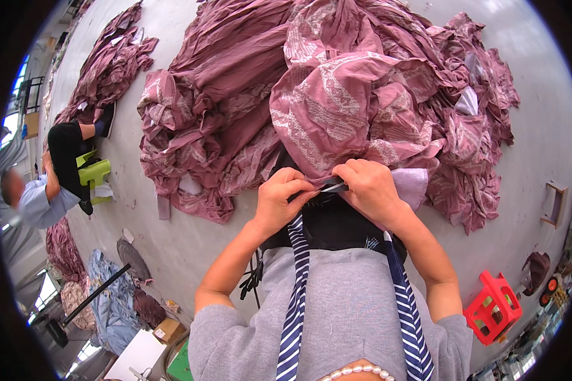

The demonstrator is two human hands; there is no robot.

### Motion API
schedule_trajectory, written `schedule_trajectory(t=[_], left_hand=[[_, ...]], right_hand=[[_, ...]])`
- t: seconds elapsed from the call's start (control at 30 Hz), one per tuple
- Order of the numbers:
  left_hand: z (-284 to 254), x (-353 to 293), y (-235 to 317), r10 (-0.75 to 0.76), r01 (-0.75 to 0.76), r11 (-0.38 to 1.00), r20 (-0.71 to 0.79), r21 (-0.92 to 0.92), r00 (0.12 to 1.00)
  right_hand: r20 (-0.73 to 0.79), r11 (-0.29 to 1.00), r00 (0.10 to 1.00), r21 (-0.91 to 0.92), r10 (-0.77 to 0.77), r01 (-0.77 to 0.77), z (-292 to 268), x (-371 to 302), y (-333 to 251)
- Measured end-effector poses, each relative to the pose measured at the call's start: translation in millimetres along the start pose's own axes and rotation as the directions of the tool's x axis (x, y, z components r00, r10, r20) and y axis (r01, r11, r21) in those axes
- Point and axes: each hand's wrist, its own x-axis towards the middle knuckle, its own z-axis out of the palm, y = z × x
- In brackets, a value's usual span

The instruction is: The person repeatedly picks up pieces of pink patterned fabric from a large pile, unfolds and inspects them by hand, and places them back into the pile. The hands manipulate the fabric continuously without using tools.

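Observation:
A heap of dusty-pink fabric (324, 108) with pale lace-like patterns spreads before me, one end drawn onto my lap. My left hand (278, 198) is closed, thumb and forefinger pinching the edge of this cloth. Close beside it, my right hand (370, 189) is closed around a small dark tool with a metallic tip, which looks like thread snips (334, 185). The tip lies at the cloth edge between both hands; exactly what it touches is too small to tell. A pale lilac piece of cloth (410, 187) shows beside my right hand.
To the left, another person (41, 197) sits on a green stool (94, 171) near more pink fabric (111, 66). A red plastic stool (493, 308) stands at right, with a small wooden frame (554, 204) beyond. Blue cloth (113, 298) and a cardboard box (169, 330) lie lower left.

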Motion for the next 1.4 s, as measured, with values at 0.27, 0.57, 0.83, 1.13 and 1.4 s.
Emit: schedule_trajectory(t=[0.27,0.57,0.83,1.13,1.4], left_hand=[[-24,-14,-8,-0.317,0.174,0.66,-0.061,-0.731,0.946],[-49,-1,10,-0.234,0.038,0.644,-0.149,-0.764,0.961],[-53,3,24,-0.177,0.022,0.704,-0.146,-0.71,0.973],[-57,7,33,-0.1,-0.007,0.804,-0.147,-0.595,0.984],[-75,1,21,-0.168,-0.008,0.801,-0.237,-0.599,0.957]], right_hand=[[-0.058,0.977,0.989,0.175,0.134,-0.123,-10,7,5],[-0.102,0.961,0.968,0.179,0.229,-0.209,-32,29,1],[0.041,0.984,0.987,-0.077,-0.158,0.161,-54,48,-52],[0.146,0.881,0.938,-0.325,-0.313,0.344,-49,62,-63],[0.085,0.94,0.967,-0.225,-0.242,0.255,-60,58,-56]])
